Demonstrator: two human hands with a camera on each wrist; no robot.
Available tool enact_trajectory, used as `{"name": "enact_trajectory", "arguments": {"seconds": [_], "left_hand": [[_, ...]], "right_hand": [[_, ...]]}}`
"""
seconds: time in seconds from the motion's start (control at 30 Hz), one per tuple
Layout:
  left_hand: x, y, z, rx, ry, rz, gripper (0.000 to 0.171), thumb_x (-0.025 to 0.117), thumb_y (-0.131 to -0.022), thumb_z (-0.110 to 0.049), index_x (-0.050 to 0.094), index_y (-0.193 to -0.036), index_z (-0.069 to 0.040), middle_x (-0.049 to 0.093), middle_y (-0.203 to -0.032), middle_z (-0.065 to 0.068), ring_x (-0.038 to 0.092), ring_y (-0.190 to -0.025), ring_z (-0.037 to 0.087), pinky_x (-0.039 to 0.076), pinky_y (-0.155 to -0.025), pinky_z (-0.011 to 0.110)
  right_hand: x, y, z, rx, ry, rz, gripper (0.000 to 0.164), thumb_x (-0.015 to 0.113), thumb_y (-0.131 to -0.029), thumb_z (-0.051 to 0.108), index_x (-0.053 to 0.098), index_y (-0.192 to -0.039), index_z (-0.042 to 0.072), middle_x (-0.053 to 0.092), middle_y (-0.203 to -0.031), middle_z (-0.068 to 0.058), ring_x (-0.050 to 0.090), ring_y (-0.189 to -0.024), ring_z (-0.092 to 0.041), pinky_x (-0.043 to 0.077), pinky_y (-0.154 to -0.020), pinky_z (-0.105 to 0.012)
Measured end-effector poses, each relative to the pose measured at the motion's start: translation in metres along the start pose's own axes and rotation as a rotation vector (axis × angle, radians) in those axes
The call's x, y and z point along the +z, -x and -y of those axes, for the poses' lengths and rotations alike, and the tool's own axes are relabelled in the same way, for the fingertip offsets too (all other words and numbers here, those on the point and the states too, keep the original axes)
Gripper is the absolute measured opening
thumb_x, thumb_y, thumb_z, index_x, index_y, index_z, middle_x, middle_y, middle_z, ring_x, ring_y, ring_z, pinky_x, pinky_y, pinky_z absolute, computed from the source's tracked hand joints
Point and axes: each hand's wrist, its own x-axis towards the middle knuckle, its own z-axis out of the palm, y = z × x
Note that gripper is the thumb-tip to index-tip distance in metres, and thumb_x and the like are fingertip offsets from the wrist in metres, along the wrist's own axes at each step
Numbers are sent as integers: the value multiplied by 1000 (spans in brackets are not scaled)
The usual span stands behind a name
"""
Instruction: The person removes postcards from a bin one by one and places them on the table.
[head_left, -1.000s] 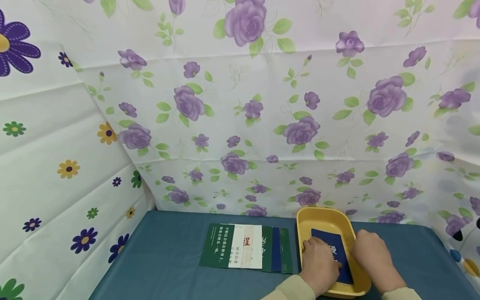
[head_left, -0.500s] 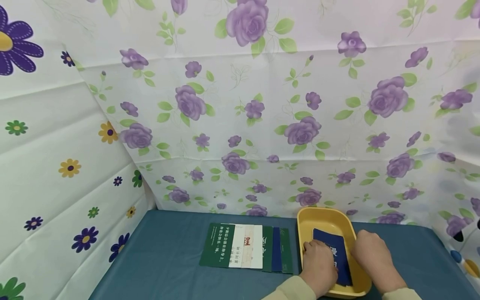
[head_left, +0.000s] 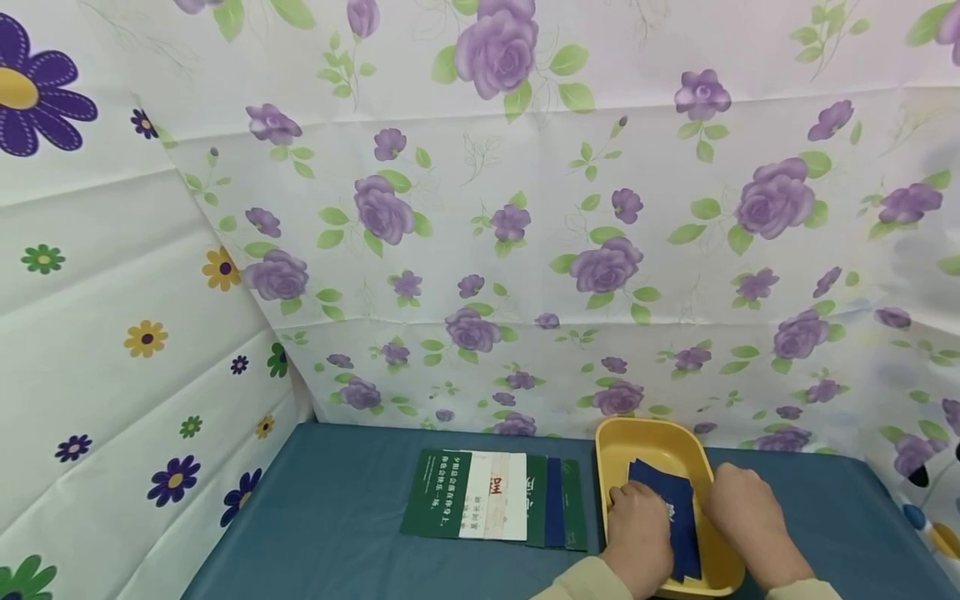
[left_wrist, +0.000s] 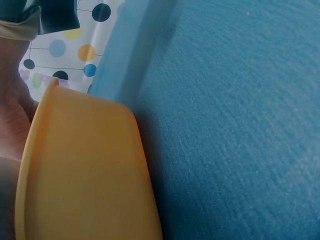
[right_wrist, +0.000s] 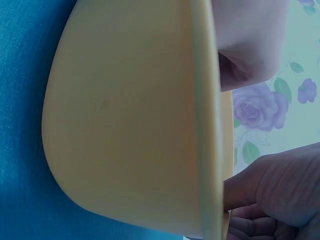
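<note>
A yellow plastic tray (head_left: 651, 442) stands at the right of the table, holding dark blue cards (head_left: 681, 521) with white lettering. My left hand (head_left: 637, 533) reaches over the tray's left rim and pinches the cards by their left side; its fingertips are hidden. At the right rim, my right hand (head_left: 750, 517) is curled and grips the tray. In the right wrist view, the thumb of my right hand (right_wrist: 280, 195) dips behind the near rim. The left wrist view mostly shows the tray's outer wall (left_wrist: 85, 160).
Left of the tray, an overlapping row of green, white and blue cards (head_left: 498, 496) lies on the teal table cover (head_left: 337, 508). A floral sheet (head_left: 480, 250) hangs behind the table, and another patterned sheet (head_left: 97, 333) closes off the left side.
The blue cards in the tray have turned slightly and now sit fanned, their lower end shifted left. My left hand has moved little; my right hand stays at the rim.
</note>
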Motion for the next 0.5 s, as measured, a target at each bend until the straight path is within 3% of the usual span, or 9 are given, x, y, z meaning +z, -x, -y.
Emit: {"name": "enact_trajectory", "arguments": {"seconds": [0.23, 0.37, 0.5], "left_hand": [[-4, 1, 1, -34, -20, -6, 70, 70, -74, -54, 53, -127, -12, 55, -101, 5, 48, -79, 15, 43, -59, 24], [-7, 2, 4, -14, -6, -2, 54, 71, -76, -47, 59, -117, -14, 53, -88, 3, 47, -72, 13, 43, -57, 25], [-10, 5, 9, 10, 33, -58, 31, 72, -77, -38, 64, -100, -19, 51, -78, 1, 49, -69, 10, 43, -56, 23]], "right_hand": [[2, -1, -2, 1, 10, -26, 11, 55, -82, 9, 55, -76, 0, 50, -62, -7, 52, -55, -21, 44, -50, -39], [1, -1, 0, 5, 6, -24, 13, 58, -82, 12, 56, -74, 1, 50, -60, -6, 51, -54, -20, 43, -49, -38], [1, -1, 1, 12, 0, 1, 11, 57, -82, 10, 56, -74, 2, 50, -61, -6, 51, -54, -19, 43, -49, -37]]}}
